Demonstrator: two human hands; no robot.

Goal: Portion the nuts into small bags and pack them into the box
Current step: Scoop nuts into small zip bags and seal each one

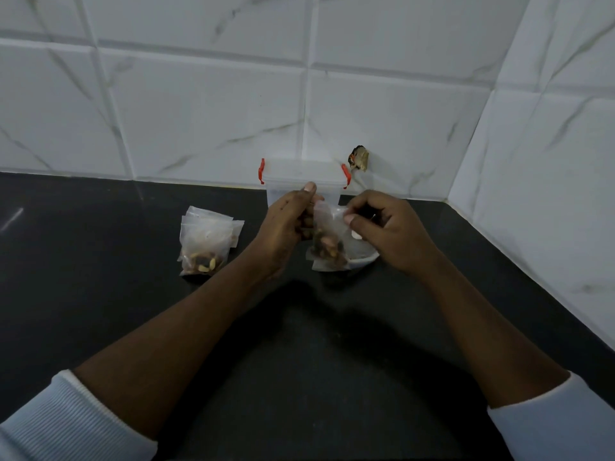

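- The left hand [289, 224] grips the left edge of a small bag [329, 224], fingers curled in against the plastic and thumb raised toward the far side
- The right hand [387, 227] pinches the bag's upper right edge between thumb and forefinger, so both hands are closed on the one bag and neither is spread
- The small bag hangs upright between the hands, its long axis near vertical and its mouth uppermost, with mixed nuts [327, 246] settled in its lower half
- Its bottom edge is over the near left rim of a white bowl [366, 257]; whether it touches the bowl cannot be told
- The box [304, 178], clear plastic with red latches [262, 170], stands just beyond the hands on the far side, close to the tiled wall [199, 111], its long axis running left to right
- The lid looks to be on, though whether the latches are fastened cannot be told
- Judged from this, the bag has only a short way to go, far and a little up, and the left hand, whose thumb overlaps the box front, is the nearer one to open the lid
- A pile of filled bags [206, 241] lies on the dark table [100, 294] to the left of the left hand, apart from the box
- Both forearms reach in from the near edge and converge on the bag, pale sleeves [66, 414] pushed back from the wrists
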